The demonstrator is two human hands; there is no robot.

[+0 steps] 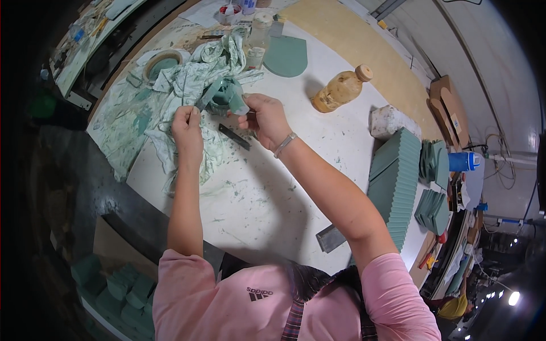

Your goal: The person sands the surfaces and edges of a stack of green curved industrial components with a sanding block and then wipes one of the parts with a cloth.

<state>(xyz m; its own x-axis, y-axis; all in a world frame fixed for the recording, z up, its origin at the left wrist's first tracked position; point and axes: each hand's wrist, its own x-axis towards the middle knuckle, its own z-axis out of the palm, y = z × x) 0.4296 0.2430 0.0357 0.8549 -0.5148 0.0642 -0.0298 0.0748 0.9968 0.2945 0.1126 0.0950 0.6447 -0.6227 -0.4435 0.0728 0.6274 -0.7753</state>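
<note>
My left hand (187,126) pinches the lower end of a thin grey-green strip (208,95) that slants up to the right. My right hand (265,116) grips a small green piece (238,103) between thumb and fingers, close to the strip's upper end. Both hands hover over a white rag (187,79) smeared with green, which lies crumpled on the white workbench (267,193). Behind the piece sits a small round green object (220,98), partly hidden. A dark flat blade (234,137) lies on the bench just below my right hand. A metal bracelet circles my right wrist.
A brown-stained plastic bottle (341,88) lies at the right. Nearby are a green arched panel (286,55), a clear jar (259,35), a tape roll (162,62) and a whitish lump (389,120). Ribbed green panels (398,182) are stacked at the right edge, a metal scraper (333,237) near me.
</note>
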